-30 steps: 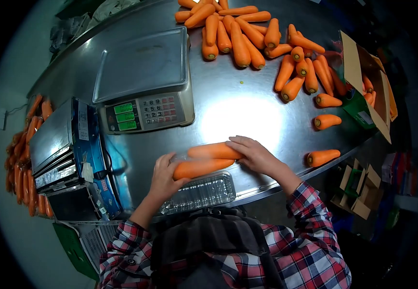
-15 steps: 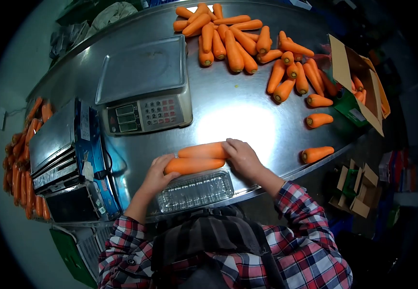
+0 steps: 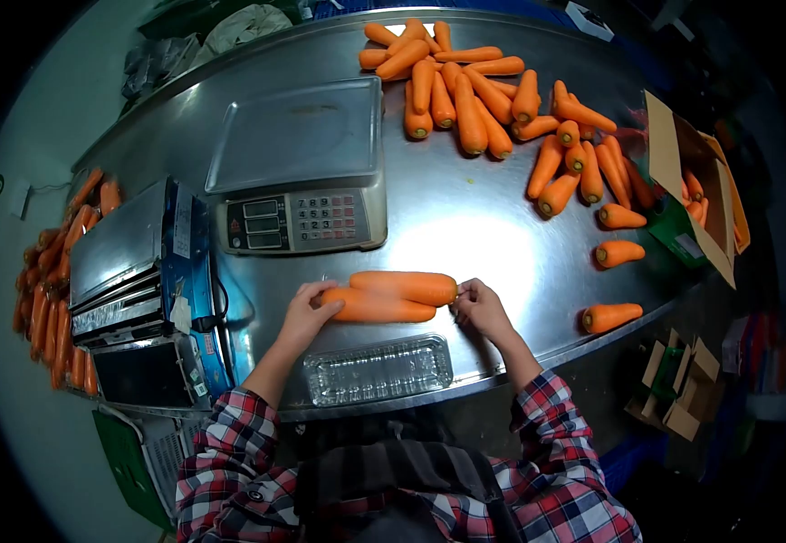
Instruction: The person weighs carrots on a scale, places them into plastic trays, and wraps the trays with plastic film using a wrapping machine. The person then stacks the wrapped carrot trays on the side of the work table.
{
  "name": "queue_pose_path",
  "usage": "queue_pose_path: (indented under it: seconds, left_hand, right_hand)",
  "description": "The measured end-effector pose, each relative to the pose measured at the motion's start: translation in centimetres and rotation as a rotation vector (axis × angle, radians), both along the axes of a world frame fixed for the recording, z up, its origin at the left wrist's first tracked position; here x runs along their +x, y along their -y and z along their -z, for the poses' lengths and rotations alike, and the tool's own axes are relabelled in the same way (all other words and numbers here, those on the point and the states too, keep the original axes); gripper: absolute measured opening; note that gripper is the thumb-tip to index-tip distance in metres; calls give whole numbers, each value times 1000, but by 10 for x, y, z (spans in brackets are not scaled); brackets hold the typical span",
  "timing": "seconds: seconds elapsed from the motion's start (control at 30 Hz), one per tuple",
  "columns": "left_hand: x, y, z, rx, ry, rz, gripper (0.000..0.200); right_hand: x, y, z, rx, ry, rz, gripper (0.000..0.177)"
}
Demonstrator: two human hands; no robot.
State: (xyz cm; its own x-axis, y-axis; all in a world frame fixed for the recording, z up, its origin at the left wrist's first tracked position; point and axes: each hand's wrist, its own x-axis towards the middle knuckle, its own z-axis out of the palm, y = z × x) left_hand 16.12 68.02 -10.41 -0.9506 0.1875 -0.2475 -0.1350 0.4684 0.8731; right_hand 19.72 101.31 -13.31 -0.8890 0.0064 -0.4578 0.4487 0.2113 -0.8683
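Note:
Two large carrots lie side by side above the steel table (image 3: 266, 344), the upper carrot (image 3: 411, 287) shifted right of the lower carrot (image 3: 379, 308). The fingers of my left hand (image 3: 307, 312) close on the left end of the lower carrot. At the right tip of the upper carrot, the fingers of my right hand (image 3: 484, 308) are pinched together. Nearer my body, a clear plastic tray (image 3: 379, 369) sits at the table's front edge, with nothing in it.
A weighing scale (image 3: 298, 136) stands behind my hands. Loose carrots (image 3: 470, 113) spread toward an open cardboard box (image 3: 669, 145) at right. A wrapping machine (image 3: 126, 262) and packed carrots (image 3: 49, 317) are at left.
My right hand has drawn back from over the upper carrot to its right tip. The carrots now sit farther from the tray, and the whole view has shifted somewhat.

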Motion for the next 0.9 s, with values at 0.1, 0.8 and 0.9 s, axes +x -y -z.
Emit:
queue_pose_path:
  seconds: [0.1, 0.8, 0.9]
  left_hand:
    - [-6, -5, -35, 108, -34, -65, 35]
    - [-58, 573, -145, 253, -222, -450, 37]
    - [-66, 605, -125, 250, -256, -411, 35]
  right_hand:
    - [-6, 1, -39, -6, -145, 96, 14]
    - [-159, 595, -151, 338, -622, -348, 13]
    - [-154, 628, -165, 522, -456, -391, 17]
